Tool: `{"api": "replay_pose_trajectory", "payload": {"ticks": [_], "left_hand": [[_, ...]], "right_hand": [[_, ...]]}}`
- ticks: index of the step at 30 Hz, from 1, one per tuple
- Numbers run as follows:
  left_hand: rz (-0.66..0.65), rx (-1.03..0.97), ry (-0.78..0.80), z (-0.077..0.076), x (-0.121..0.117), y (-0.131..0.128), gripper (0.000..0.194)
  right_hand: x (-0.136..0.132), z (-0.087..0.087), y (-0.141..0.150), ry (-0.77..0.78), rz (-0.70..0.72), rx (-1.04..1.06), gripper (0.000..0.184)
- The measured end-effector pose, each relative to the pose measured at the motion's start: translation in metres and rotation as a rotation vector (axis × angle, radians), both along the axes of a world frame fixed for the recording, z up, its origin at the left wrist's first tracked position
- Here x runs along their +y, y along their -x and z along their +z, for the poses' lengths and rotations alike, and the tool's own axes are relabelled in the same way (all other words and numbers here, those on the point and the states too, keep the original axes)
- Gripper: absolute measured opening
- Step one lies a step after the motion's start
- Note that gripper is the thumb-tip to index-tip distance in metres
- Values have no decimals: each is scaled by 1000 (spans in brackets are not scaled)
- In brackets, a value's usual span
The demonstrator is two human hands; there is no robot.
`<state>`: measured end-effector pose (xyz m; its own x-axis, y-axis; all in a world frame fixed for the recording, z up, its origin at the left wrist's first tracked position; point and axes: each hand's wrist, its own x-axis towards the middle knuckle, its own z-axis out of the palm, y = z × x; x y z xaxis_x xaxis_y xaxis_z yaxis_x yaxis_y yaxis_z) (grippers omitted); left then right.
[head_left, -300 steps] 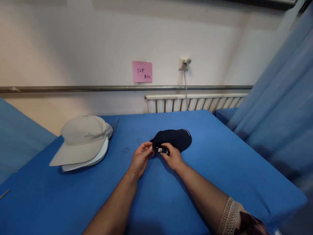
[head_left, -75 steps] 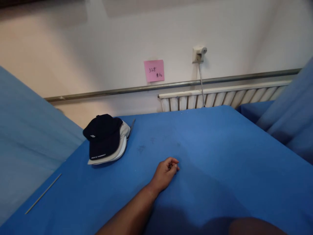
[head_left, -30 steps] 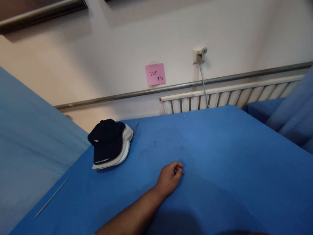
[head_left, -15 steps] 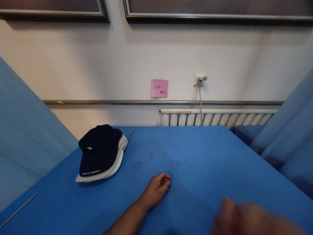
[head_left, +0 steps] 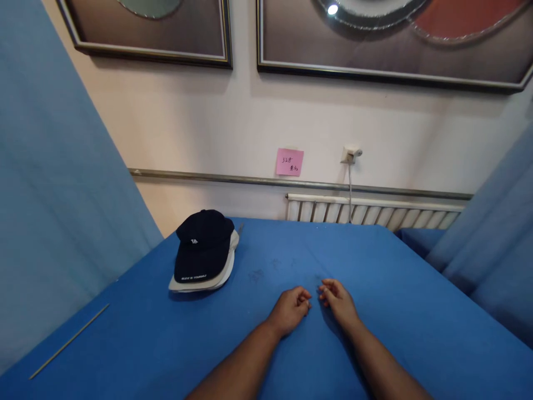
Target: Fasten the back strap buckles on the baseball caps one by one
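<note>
My left hand [head_left: 290,309] rests on the blue tabletop [head_left: 353,255] near the middle, fingers loosely curled with a gap at the thumb and nothing visible in them. Just to its right, a small space apart, lies my right hand [head_left: 338,303], its fingers half bent, relaxed and holding nothing I can see. Left of both hands sits a stack of caps. On top is a dark navy cap [head_left: 202,247] with a small white logo and white lettering on its brim. Beneath it pale brims [head_left: 195,287] stick out. Neither hand touches the stack.
A thin stick [head_left: 69,341] lies at the table's left side. Blue curtains [head_left: 75,183] hang on both sides. Behind the table are a white radiator [head_left: 320,210], a metal rail [head_left: 233,179], a plugged socket [head_left: 350,155], a pink note [head_left: 290,162] and framed pictures [head_left: 158,33].
My right hand, blurred at the lower right before, now lies beside my left hand. My left hand stays resting on the table. The view has shifted and tilted, showing more of the framed pictures.
</note>
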<state>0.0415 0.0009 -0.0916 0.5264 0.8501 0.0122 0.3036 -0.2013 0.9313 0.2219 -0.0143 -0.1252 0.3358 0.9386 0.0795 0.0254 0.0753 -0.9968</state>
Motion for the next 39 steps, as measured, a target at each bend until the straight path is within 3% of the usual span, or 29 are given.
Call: {"api": "replay_pose_trajectory", "payload": {"ticks": [13, 22, 31, 34, 39], "left_hand": [[3, 38, -43, 4, -1, 5, 19], [-4, -13, 100, 16, 7, 3, 19], [-9, 50, 117, 29, 9, 2, 20], [-26, 75, 102, 32, 9, 3, 22], [-17, 88, 77, 35, 6, 4, 31]], "right_hand": [[-2, 9, -23, 27, 89, -216, 40], [6, 18, -11, 16, 75, -397, 40], [10, 27, 0, -27, -45, -396, 57], [5, 27, 14, -59, -7, -426, 60], [-7, 26, 39, -152, 81, -681, 50]]}}
